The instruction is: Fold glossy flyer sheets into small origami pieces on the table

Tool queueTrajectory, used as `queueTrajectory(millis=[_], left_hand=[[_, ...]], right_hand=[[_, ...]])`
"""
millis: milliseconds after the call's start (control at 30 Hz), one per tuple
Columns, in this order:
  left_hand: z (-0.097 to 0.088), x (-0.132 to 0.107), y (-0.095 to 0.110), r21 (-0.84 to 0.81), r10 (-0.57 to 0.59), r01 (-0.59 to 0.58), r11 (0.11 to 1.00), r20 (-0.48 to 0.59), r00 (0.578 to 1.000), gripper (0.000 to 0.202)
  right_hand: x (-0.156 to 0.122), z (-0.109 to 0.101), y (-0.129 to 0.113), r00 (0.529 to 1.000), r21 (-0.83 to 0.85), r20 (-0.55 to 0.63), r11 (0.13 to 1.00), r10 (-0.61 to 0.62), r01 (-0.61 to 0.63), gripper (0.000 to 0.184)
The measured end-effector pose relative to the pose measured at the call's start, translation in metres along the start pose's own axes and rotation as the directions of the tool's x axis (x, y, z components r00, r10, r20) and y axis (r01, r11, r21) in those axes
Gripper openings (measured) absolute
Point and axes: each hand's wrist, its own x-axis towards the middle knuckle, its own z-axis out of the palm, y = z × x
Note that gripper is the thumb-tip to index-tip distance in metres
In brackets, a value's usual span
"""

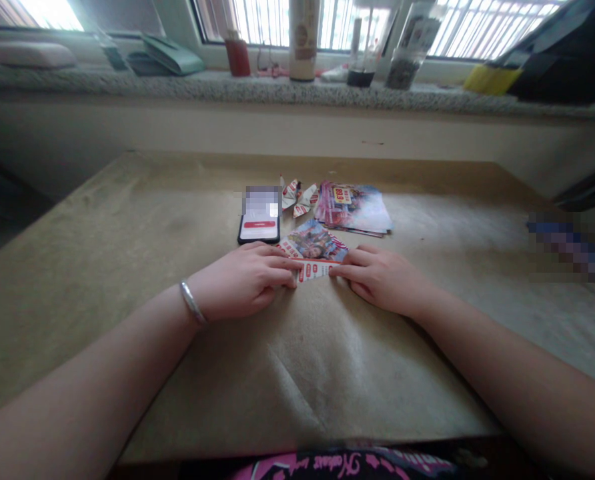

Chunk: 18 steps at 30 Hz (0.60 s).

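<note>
Head view: leaflet (315,249) lies between left grip (250,280) and right grip (382,277), both touching it, pinching unclear.

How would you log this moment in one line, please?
left hand: on folded paper | right hand: on folded paper | phone: screen lit | flyers: stacked beyond paper

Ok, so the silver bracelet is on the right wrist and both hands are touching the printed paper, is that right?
Not quite: the head view shows the silver bracelet on the left wrist. The left hand and right hand are both touching the printed paper.
</note>
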Motion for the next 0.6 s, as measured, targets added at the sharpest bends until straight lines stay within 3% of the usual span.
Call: queueTrajectory(millis=[200,600], left_hand=[[0.0026,-0.0016,-0.0057,-0.08,0.047,-0.05,0.996,-0.044,0.998,0.033],[-0.0016,-0.0023,-0.0083,-0.091,0.054,-0.055,0.994,-0.019,0.998,0.034]], right_hand=[[-0.0003,0.0006,0.0005,1.0,-0.015,0.006,1.0,-0.008,0.008,0.029],[-0.0013,0.0005,0.0008,1.0,-0.045,0.022,0.999,-0.013,0.014,0.028]])
